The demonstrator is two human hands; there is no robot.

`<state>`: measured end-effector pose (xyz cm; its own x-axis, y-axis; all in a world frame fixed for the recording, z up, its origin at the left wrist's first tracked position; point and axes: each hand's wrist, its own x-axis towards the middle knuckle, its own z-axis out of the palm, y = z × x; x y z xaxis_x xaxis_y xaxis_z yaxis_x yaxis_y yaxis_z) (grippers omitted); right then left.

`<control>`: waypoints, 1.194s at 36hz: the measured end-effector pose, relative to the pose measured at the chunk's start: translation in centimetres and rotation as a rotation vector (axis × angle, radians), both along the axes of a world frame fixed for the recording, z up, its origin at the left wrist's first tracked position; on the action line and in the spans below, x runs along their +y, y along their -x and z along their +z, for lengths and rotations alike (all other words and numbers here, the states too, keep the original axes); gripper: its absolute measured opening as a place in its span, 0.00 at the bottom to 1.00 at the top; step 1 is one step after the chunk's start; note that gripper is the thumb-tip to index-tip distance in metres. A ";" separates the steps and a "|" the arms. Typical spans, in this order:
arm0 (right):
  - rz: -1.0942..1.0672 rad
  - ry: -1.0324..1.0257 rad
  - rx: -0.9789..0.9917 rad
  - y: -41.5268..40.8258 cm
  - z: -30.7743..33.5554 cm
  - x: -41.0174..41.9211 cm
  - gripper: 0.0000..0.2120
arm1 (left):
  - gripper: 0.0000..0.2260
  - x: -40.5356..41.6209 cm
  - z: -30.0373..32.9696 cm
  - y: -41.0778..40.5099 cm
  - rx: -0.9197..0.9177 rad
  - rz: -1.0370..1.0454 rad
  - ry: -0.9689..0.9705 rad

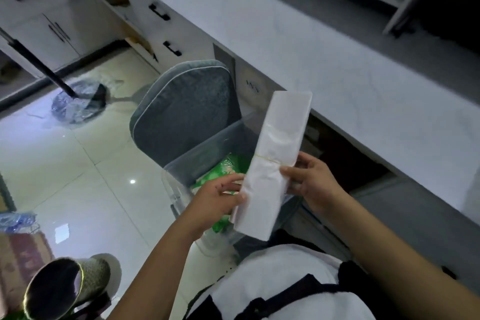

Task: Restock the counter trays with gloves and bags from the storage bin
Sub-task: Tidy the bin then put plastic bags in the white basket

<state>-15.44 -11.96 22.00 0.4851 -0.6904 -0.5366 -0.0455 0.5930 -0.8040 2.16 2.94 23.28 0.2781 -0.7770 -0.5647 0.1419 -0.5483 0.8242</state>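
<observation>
A long flat bundle of white plastic bags (pixel 279 138), bound by a thin rubber band near its middle, is held up over the clear storage bin (pixel 171 189). My left hand (pixel 220 197) grips the bundle's lower left edge. My right hand (pixel 311 182) pinches its right edge just below the band. Green packets (pixel 223 171) lie inside the bin, partly hidden by my left hand and the bundle. No counter tray is in view.
A grey cushioned chair (pixel 187 109) stands behind the bin. The long pale counter (pixel 324 41) runs diagonally to the right, with drawers (pixel 166 31) below it. A black pole with a plastic-wrapped base (pixel 78 104) stands on the tiled floor at left. A woven basket (pixel 70 288) sits at bottom left.
</observation>
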 end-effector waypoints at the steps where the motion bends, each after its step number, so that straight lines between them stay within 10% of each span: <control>1: -0.066 0.010 0.009 0.6 0.2 1.0 0.17 | 0.19 0.2 -0.3 0.3 0.004 -0.042 0.024; 24: -0.758 0.335 0.069 24.3 10.0 9.5 0.14 | 0.21 -7.0 4.3 19.4 -0.052 -0.831 0.470; 43: -0.736 0.127 -0.065 45.3 9.4 -6.7 0.14 | 0.12 -22.8 5.0 38.4 -0.036 -0.594 0.336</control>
